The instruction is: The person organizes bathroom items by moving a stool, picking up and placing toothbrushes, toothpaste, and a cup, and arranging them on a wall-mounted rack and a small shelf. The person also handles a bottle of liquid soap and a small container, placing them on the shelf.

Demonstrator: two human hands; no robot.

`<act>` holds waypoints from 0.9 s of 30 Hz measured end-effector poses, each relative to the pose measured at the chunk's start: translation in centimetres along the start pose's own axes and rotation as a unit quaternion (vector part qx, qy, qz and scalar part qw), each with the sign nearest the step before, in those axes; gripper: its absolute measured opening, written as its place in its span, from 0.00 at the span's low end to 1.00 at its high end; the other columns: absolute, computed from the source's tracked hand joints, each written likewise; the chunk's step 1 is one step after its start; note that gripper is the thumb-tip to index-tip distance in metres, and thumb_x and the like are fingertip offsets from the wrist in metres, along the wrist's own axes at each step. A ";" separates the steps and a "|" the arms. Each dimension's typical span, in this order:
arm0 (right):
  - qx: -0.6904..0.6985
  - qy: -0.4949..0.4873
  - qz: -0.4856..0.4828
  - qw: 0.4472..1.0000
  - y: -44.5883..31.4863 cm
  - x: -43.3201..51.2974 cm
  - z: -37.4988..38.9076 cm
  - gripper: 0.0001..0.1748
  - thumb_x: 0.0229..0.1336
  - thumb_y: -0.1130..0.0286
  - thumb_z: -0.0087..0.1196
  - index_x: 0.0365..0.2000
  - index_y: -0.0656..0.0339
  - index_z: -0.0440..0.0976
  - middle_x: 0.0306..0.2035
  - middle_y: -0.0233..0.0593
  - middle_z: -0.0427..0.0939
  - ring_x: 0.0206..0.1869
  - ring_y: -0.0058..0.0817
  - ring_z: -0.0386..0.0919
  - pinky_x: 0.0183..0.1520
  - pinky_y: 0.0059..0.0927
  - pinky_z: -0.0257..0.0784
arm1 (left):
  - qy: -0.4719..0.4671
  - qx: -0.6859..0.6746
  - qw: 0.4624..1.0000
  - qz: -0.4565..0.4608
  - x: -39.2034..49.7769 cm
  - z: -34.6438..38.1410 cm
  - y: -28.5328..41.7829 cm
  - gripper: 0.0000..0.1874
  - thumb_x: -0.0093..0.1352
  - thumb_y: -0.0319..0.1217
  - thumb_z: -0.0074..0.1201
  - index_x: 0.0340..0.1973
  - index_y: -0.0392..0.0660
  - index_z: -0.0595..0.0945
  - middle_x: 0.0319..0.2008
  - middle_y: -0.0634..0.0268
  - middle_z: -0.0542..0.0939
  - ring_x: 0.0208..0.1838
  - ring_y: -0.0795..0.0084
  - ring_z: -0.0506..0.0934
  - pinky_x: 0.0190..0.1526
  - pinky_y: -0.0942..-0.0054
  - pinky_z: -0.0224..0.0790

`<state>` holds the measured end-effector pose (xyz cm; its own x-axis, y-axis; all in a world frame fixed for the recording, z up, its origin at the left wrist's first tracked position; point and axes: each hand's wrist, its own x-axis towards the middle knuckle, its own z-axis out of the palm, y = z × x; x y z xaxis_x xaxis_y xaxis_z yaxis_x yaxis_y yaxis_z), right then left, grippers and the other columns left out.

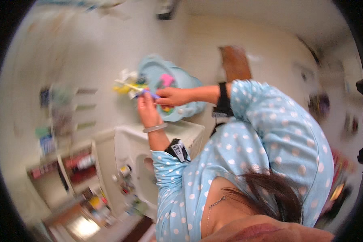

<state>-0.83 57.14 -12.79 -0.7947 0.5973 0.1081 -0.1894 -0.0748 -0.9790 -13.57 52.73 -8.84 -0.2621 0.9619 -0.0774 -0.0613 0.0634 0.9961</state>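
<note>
My left hand (147, 110), with a pale bangle at its wrist, is closed around a blue-and-white item (139, 93) too blurred to name; a thin white stick (128, 85) sticks out of it. My right hand (174, 96) meets it from the right, its fingertips at the blue end of the same item. Behind the hands is a light blue plastic tub (184, 77) with a pink object (167, 80) and other coloured things in it. Yellow and white items (124, 87) show just beyond my left hand, blurred.
A white sink (142, 178) lies below my left forearm, with small bottles (125, 170) along its rim. Open shelves (78, 166) hold assorted items at the lower left. Wall-hung things (60, 112) are at the left. A brown board-like object (236, 63) stands beyond my right arm.
</note>
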 end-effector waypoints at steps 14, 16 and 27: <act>0.026 0.251 0.093 0.963 4.5 -13.7 12.4 0.15 0.60 0.58 0.35 0.26 0.59 0.59 0.16 0.31 0.62 0.16 0.21 0.62 0.18 0.25 0.60 | -0.325 -0.101 0.931 -0.130 -4.1 3.0 -4.2 0.12 0.69 0.37 0.37 0.39 0.41 0.68 0.21 0.64 0.72 0.27 0.71 0.72 0.34 0.71 0.68; 0.012 0.285 0.041 0.958 4.4 -13.9 13.1 0.17 0.60 0.57 0.34 0.24 0.59 0.59 0.16 0.31 0.61 0.16 0.21 0.62 0.17 0.26 0.58 | -0.322 -0.104 0.929 -0.147 -4.0 3.1 -4.0 0.12 0.69 0.37 0.37 0.38 0.40 0.68 0.17 0.67 0.68 0.24 0.74 0.69 0.33 0.71 0.67; -0.048 0.519 0.307 0.796 7.5 -34.1 12.0 0.21 0.60 0.56 0.36 0.19 0.61 0.64 0.12 0.26 0.60 0.14 0.18 0.59 0.17 0.24 0.53 | -0.418 0.027 0.891 -0.177 -11.8 17.7 -12.5 0.12 0.67 0.34 0.38 0.33 0.38 0.71 0.14 0.60 0.73 0.18 0.69 0.74 0.21 0.74 0.67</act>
<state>17.93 26.58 -21.75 0.1935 0.8137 -0.5482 0.1365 -0.5756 -0.8062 7.33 45.28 -19.64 0.5750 0.7392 -0.3507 0.0543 0.3932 0.9178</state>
